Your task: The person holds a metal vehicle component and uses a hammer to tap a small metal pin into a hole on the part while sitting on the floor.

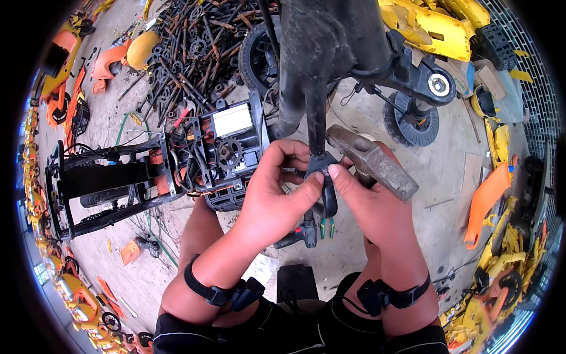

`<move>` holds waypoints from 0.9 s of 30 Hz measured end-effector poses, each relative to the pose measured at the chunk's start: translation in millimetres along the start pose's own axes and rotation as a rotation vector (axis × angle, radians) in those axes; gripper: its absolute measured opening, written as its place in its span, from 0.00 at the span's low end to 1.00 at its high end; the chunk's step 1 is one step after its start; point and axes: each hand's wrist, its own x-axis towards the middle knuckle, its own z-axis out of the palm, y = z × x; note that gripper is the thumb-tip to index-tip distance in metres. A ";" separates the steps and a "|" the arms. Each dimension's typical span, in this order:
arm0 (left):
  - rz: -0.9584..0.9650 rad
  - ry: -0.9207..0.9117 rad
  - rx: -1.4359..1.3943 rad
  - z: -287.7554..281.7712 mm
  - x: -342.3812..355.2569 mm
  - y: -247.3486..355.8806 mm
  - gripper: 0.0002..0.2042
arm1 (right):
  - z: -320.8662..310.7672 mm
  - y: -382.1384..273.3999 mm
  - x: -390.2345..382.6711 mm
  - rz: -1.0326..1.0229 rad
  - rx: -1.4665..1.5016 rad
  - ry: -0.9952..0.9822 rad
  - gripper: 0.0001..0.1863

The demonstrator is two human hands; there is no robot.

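Note:
A black tube point(316, 112) runs down from a large dark frame point(321, 41) toward me, with a small black fitting point(319, 162) at its lower end. My left hand point(280, 192) is closed around that fitting, thumb pressed on its near side. My right hand point(377, 206) has its thumb tip against the fitting's right side. That hand also holds a hammer point(377, 165); its worn grey metal head lies over the fingers and its handle is mostly hidden. A curved black piece point(329, 202) hangs just below the fitting, partly behind my left thumb.
Left of my hands stands an opened vehicle chassis point(236, 156) with wiring. Below lie a power tool point(308, 231) and green-handled pliers point(328, 228). A rusty metal parts heap point(194, 47) lies beyond; a wheel point(413, 121) and yellow panels point(436, 29) are at right.

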 end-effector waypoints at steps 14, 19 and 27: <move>-0.107 0.028 -0.033 0.5 3.9 10.8 0.14 | -1.9 6.4 1.0 -0.072 -0.148 0.000 0.16; -0.077 0.032 -0.047 2.3 3.2 10.7 0.14 | -3.7 5.3 1.4 -0.059 -0.142 -0.027 0.16; -0.036 0.043 0.025 3.6 3.6 5.2 0.16 | -0.6 0.1 0.2 -0.007 0.038 -0.049 0.15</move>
